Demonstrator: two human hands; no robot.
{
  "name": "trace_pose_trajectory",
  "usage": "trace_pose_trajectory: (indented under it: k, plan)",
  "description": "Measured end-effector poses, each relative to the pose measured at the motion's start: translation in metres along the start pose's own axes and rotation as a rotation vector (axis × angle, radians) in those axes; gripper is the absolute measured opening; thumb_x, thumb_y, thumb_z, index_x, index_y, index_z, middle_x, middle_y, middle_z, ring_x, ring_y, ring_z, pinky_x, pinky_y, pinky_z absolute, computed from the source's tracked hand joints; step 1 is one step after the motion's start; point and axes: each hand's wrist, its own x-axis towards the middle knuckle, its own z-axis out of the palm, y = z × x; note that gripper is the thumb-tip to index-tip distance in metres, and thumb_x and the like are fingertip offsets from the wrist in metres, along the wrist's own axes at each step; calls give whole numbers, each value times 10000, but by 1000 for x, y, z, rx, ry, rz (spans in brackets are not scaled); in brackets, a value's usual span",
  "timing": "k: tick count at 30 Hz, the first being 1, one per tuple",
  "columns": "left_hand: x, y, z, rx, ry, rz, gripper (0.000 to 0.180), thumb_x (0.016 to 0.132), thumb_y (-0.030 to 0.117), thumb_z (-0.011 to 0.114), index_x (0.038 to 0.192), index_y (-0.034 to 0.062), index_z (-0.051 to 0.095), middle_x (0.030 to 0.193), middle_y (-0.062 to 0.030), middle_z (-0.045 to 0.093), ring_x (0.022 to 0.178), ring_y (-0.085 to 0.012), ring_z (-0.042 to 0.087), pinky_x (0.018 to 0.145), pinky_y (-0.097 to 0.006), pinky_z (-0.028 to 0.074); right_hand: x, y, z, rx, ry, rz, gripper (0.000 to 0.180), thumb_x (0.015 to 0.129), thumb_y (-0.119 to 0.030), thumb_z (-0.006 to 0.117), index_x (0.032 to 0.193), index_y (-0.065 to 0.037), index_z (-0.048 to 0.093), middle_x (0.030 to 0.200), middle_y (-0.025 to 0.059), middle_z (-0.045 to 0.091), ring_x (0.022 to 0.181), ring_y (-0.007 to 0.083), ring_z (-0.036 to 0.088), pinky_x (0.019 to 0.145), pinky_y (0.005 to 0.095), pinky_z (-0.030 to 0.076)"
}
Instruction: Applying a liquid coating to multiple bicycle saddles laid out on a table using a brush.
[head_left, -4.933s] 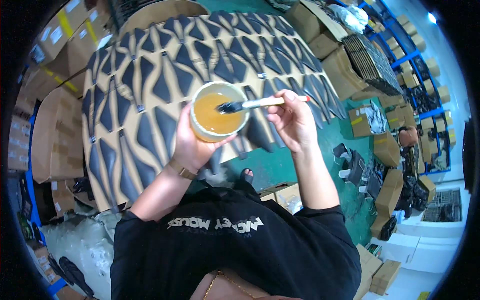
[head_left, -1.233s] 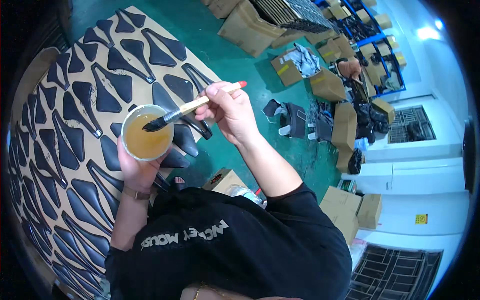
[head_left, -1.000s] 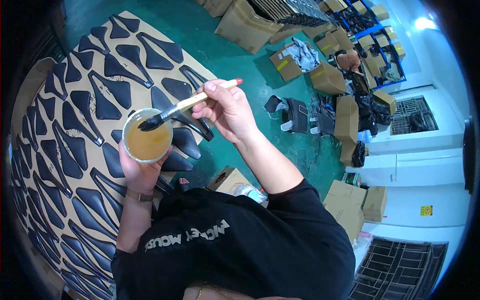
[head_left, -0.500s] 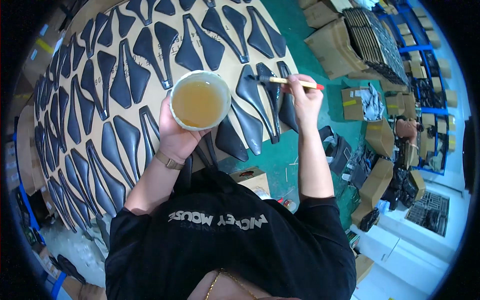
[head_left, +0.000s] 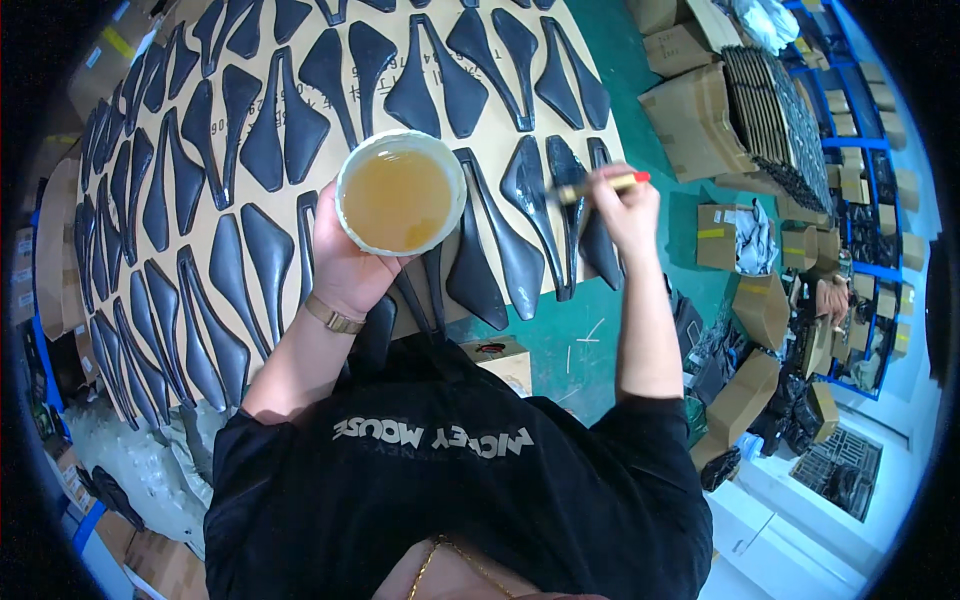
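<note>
My left hand [head_left: 345, 265] is wrapped round a round whitish tub [head_left: 459, 200] and holds it level over the board. Cloudy amber liquid [head_left: 400, 195] fills much of it. Between the fingers of my right hand [head_left: 628, 210] is a small paintbrush [head_left: 582, 190] with a wooden handle and a red end. Its bristles, blurred by motion, are at the inner edge of a black split saddle-shaped piece [head_left: 522, 185]. That piece looks glossy and wet near the brush. Whether the bristles touch it I cannot tell. Several similar black pieces [head_left: 262, 130] lie in rows around it.
The pieces lie on a printed cardboard sheet [head_left: 495, 137]. Beyond its right edge is green floor [head_left: 580, 350]. Cardboard boxes [head_left: 695, 120], a stack of dark-edged sheets [head_left: 775, 120] and blue shelving [head_left: 870, 200] stand at the right. A small box [head_left: 505, 365] sits below the board's near edge.
The brush has moved right and nearer to me, from the piece's left half toward its middle gap. The whole view has shifted slightly; my left hand still holds the tub.
</note>
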Motion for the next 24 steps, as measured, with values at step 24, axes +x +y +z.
trace_pose_trajectory:
  k: [24]
  plan:
    - [-15,-2,4,128,-59,13,573,950,467,188,1311,95,432,1272,-142,512,1123,-330,549,872,-509,499,-29,-40,-42,-176,-438,-14,58,725,-43,576,753,-11,616,778,62,648,723,98,597,655,242,472]
